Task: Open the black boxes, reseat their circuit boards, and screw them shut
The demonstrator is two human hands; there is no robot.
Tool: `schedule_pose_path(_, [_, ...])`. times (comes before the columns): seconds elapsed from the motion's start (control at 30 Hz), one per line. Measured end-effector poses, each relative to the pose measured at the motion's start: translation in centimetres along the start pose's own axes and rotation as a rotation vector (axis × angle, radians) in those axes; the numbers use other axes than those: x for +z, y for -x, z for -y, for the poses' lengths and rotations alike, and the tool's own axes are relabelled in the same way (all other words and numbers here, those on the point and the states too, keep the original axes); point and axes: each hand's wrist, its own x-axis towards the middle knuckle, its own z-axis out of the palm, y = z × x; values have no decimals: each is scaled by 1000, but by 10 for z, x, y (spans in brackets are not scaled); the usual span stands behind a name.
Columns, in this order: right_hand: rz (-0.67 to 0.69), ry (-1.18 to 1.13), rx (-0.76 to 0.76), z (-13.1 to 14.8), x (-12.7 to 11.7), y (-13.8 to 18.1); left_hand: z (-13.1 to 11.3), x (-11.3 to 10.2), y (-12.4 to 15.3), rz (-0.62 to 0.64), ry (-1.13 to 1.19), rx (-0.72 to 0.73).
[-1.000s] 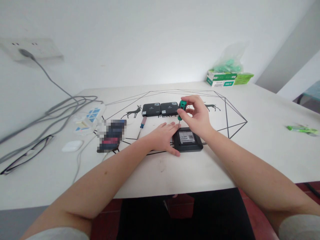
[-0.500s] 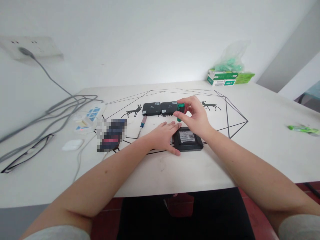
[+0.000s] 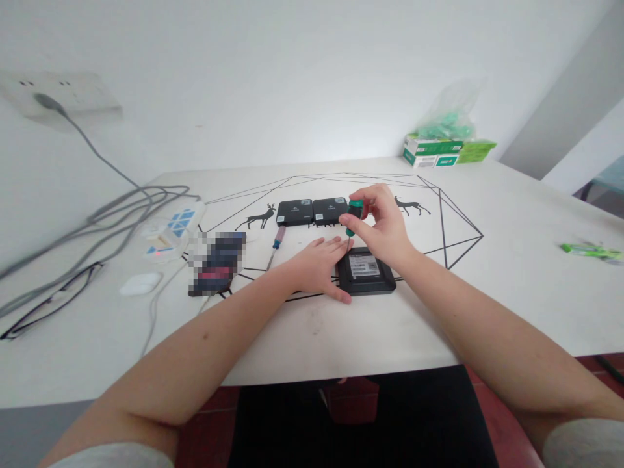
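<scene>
A black square set-top box (image 3: 373, 283) lies label side up on the table. My left hand (image 3: 322, 268) is spread flat at its left edge, fingers apart, thumb along the near side. Above the box's far left corner my right hand (image 3: 383, 224) grips a green-handled screwdriver (image 3: 355, 220) between thumb and fingers. Its shaft points down and the tip meets the corner of the box, partly hidden near my left fingertips. Two similar black boxes, one on the left (image 3: 294, 212) and one on the right (image 3: 329, 210), sit side by side behind my hands.
Left of my hands lie a second screwdriver (image 3: 277, 244) and a pixelated phone-like object (image 3: 219, 263). Further left are a power strip (image 3: 170, 231), a white case (image 3: 141, 283), glasses (image 3: 53, 296) and grey cables. Green boxes (image 3: 433, 153) stand back right; a green packet (image 3: 589, 251) lies far right.
My right hand has turned slightly, and the screwdriver handle now leans a little more to the right. My left hand and the box have stayed in place.
</scene>
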Motion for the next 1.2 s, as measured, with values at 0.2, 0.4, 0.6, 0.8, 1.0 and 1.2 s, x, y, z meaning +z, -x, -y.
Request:
schedule_pose_path(0.2, [39,-140,87,-3,4,5,2,2,-1,13,-17,6])
schedule_pose_path(0.4, [73,-91,64,1,-1,3,1,1,0,26,-16,-10])
schedule_pose_path(0.6, [37,-6,14,-1,0,1,1,1,0,19,-20,-5])
schedule_pose_path(0.8, [53,-29,50,1,1,2,2,0,0,12,-3,10])
schedule_pose_path(1.0, [32,-43,56,2,1,3,2,3,0,-3,-5,3])
schedule_pose_path(1.2, [25,-54,77,3,0,2,1,2,0,1,15,6])
